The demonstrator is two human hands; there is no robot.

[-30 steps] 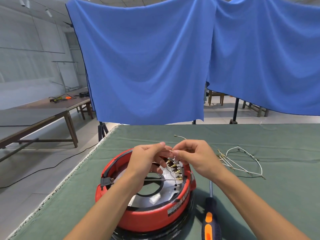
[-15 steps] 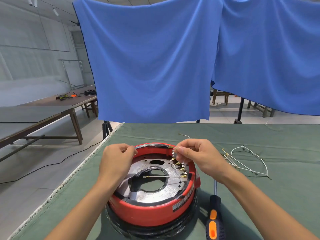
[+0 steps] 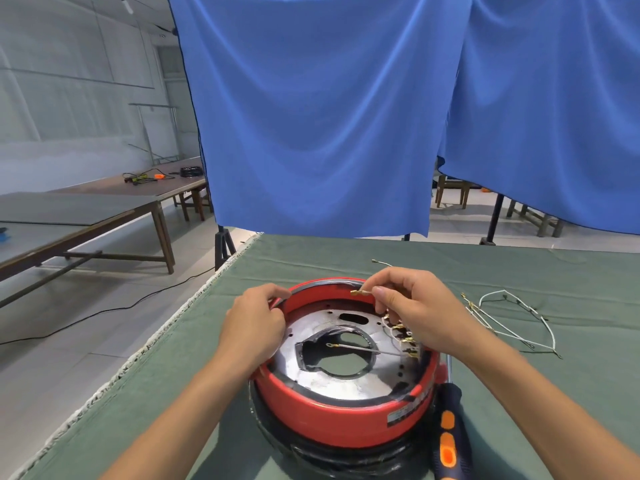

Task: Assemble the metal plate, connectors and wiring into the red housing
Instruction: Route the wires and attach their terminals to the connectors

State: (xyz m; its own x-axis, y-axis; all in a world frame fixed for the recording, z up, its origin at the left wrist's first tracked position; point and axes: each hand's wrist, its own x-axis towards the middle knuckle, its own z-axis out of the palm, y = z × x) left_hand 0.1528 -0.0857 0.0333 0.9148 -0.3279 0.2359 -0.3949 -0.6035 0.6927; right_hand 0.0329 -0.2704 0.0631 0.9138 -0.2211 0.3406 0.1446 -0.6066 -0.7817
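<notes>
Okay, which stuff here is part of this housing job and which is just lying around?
Job: red housing, metal plate, brass connectors, connector pinched by right hand, loose wires, screwdriver.
Lying about: blue cloths, far benches.

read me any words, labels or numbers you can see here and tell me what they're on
No text here can be read.
Sticker on the front right wall of the red housing: print too small and blurred to read.
Screwdriver handle: orange patches only, no lettering visible.
Metal plate, blue cloth and green table cover: no text.
</notes>
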